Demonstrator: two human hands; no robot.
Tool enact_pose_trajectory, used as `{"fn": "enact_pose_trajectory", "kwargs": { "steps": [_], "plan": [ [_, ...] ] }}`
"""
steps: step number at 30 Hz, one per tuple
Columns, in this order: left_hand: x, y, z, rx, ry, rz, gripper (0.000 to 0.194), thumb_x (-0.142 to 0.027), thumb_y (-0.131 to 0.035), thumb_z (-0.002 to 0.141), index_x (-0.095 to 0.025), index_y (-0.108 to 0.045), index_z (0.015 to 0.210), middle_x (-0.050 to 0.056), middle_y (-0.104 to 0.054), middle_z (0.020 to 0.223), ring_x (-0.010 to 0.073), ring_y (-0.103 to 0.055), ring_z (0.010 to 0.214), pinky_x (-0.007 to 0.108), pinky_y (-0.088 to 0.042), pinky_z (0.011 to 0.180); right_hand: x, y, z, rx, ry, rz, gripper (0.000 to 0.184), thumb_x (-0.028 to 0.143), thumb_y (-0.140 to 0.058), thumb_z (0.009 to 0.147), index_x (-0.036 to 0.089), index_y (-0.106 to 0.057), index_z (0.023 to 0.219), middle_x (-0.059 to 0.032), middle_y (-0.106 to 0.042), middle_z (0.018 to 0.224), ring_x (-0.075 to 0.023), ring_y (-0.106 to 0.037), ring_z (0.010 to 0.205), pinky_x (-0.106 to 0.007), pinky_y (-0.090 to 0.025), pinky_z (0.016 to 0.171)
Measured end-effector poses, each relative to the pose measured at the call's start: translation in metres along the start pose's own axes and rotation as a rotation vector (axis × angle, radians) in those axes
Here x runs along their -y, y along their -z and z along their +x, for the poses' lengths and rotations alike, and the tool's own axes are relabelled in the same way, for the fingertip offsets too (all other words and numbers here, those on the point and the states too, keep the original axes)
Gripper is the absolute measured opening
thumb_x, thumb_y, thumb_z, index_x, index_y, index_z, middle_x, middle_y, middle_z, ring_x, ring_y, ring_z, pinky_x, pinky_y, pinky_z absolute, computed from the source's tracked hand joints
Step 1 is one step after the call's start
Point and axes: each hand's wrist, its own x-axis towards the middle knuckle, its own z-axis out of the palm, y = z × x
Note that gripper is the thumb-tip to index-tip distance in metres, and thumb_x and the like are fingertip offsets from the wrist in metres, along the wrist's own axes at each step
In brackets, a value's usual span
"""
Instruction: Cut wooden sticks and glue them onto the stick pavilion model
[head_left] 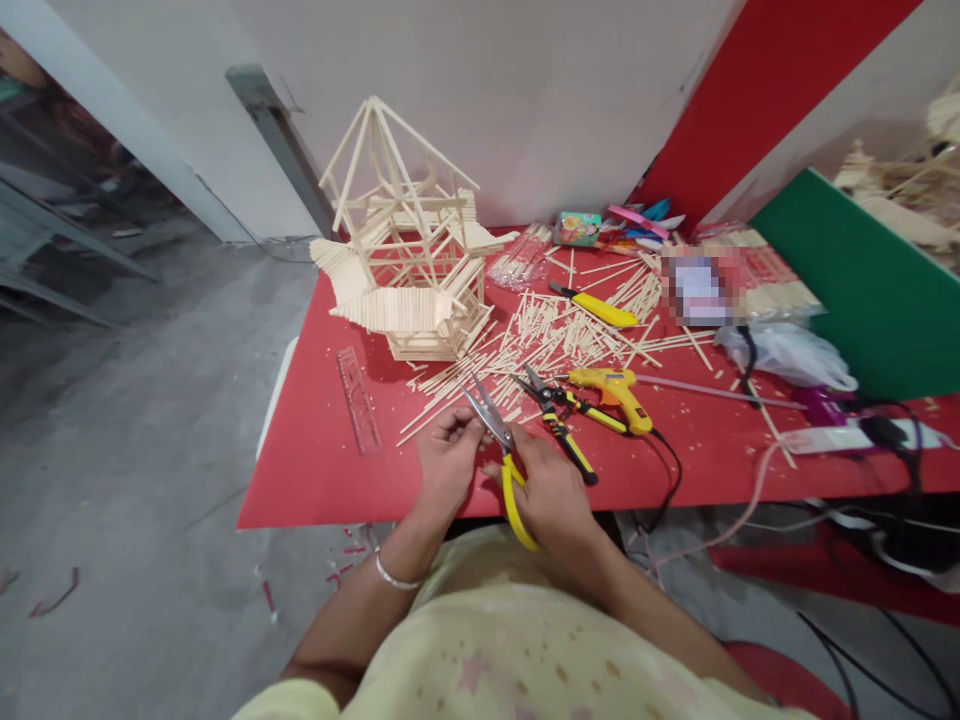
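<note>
The yellow-handled scissors (508,468) are in the right hand (551,487), which is closed around the handles; the blades extend forward and to the left, tips slightly parted. The left hand (450,458) is immediately left of the blades, its fingers curled in and the thumb drawn toward them; whether a small piece is pinched there cannot be told. Both hands are over the near part of the red tabletop (300,490). Just ahead of the right hand lie black-and-yellow hand snips (559,425), handles spread, one handle pointing back beside that hand. Beyond the snips, forward and right of the right hand, is a yellow glue gun (611,385), its nozzle toward the left. Ahead of both hands, loose wooden sticks (559,330) are strewn in a heap, some reaching near the left hand. A yellow utility knife (600,307) rests at the far part of the heap. Forward and slightly left of the left hand stands a stick-built house model (405,308) with an open, pointed roof frame. A clear ruler (358,400) lies left of the left hand, well apart from the scissors.
</note>
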Motion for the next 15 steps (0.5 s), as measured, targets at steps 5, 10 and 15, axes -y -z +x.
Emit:
{"fn": "enact_pose_trajectory", "kwargs": {
  "steps": [5, 10, 15],
  "plan": [
    [0.003, -0.001, -0.002, 0.002, 0.062, -0.007, 0.018, -0.029, -0.077, 0.073, -0.016, -0.066, 0.08, -0.001, -0.064, 0.062, 0.0096, -0.057, 0.055, 0.021, -0.048, 0.056, 0.0, 0.0, -0.004, 0.019, -0.037, -0.011, 0.058, 0.05, -0.049, 0.094, 0.017, -0.046, 0.142, -0.0138, -0.069, 0.107, -0.0259, -0.067, 0.089, -0.033, -0.049, 0.074],
    [0.003, -0.005, -0.005, 0.041, 0.107, -0.027, 0.025, -0.03, -0.079, 0.073, -0.014, -0.069, 0.088, 0.001, -0.067, 0.065, 0.0102, -0.06, 0.057, 0.021, -0.049, 0.056, -0.001, 0.001, -0.012, 0.018, -0.08, 0.2, 0.048, 0.054, -0.045, 0.095, 0.021, -0.057, 0.129, -0.0069, -0.073, 0.093, -0.021, -0.069, 0.082, -0.028, -0.048, 0.072],
    [0.001, -0.004, -0.001, 0.033, 0.131, -0.166, 0.035, -0.033, -0.082, 0.068, -0.014, -0.069, 0.094, 0.001, -0.067, 0.07, 0.0073, -0.057, 0.054, 0.019, -0.046, 0.052, -0.003, 0.011, -0.004, 0.025, -0.264, -0.056, 0.058, 0.059, -0.043, 0.094, 0.019, -0.053, 0.135, -0.0121, -0.073, 0.095, -0.0251, -0.069, 0.082, -0.031, -0.048, 0.07]
  ]
}}
